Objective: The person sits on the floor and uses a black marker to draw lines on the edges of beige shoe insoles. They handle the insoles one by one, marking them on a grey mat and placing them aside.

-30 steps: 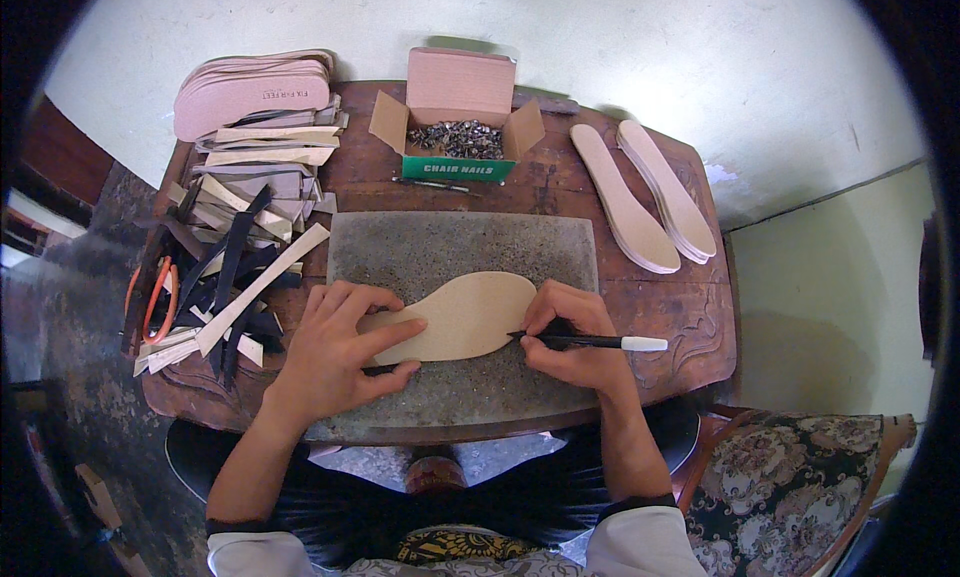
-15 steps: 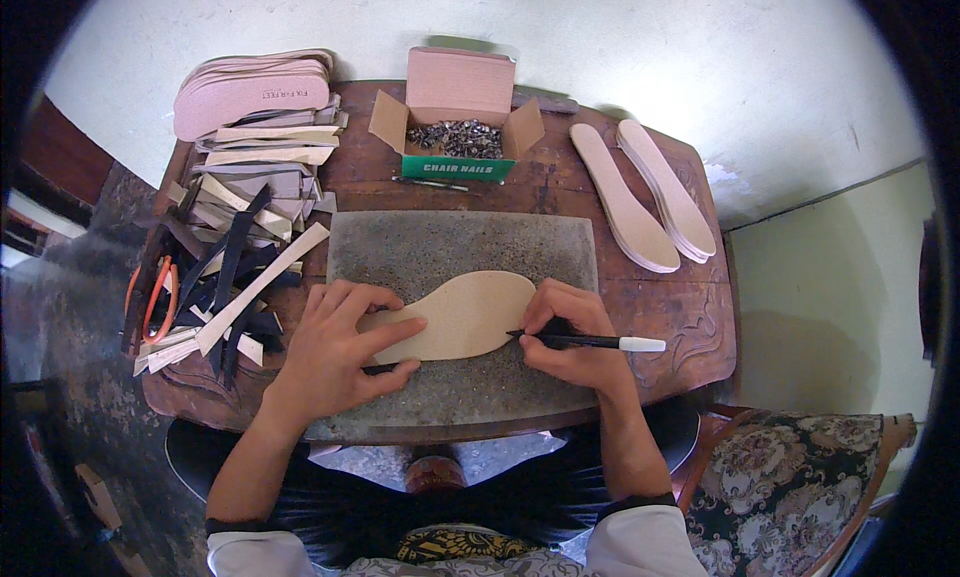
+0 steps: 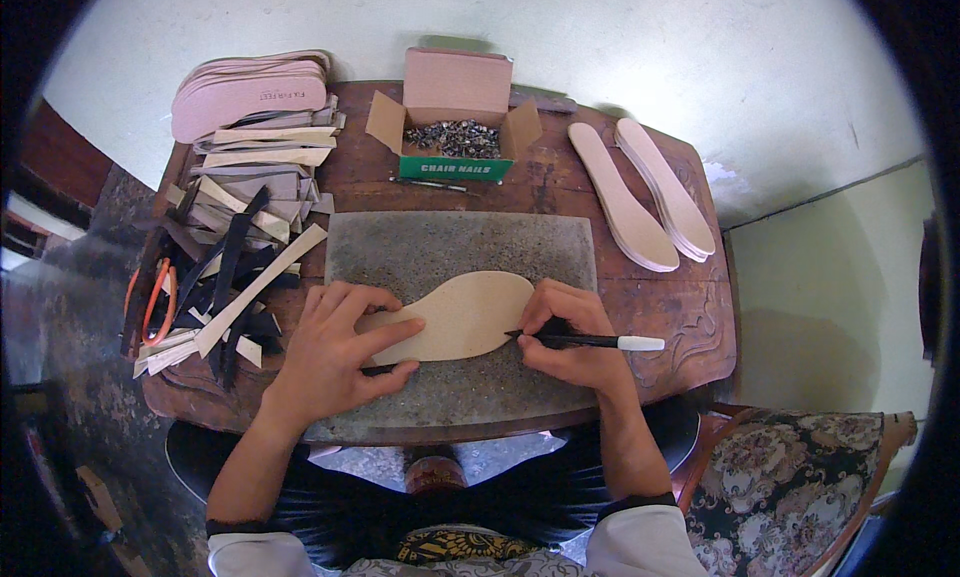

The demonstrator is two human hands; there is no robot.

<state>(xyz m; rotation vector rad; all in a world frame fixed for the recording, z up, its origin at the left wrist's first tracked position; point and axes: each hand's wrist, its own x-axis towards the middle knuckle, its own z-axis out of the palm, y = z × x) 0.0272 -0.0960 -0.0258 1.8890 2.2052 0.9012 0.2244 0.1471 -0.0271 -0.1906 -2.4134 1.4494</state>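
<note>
A beige shoe insole [image 3: 468, 317] lies flat on a grey stone slab [image 3: 460, 239]. My left hand [image 3: 345, 342] grips its narrow left end, fingers over the top and thumb at the near edge. A small dark piece [image 3: 378, 370] peeks out beside that thumb; its kind is unclear. In my closed right hand [image 3: 570, 339] is a black marker with a white end [image 3: 610, 342]. Its dark tip points left, at the insole's surface near the rounded right edge. My right fingers rest close against that edge.
At the table's back stands an open green box of small nails [image 3: 455, 142], a thin pen-like tool [image 3: 430, 185] before it. Paired insoles [image 3: 625, 202] lie right. Pink insoles [image 3: 250, 92], cut strips [image 3: 262, 197] and orange-handled scissors [image 3: 160, 302] crowd the left. A floral chair [image 3: 800, 487] stands near right.
Almost nothing differs. The marker tip and right fingers have shifted very slightly left; the insole and my left hand keep their places.
</note>
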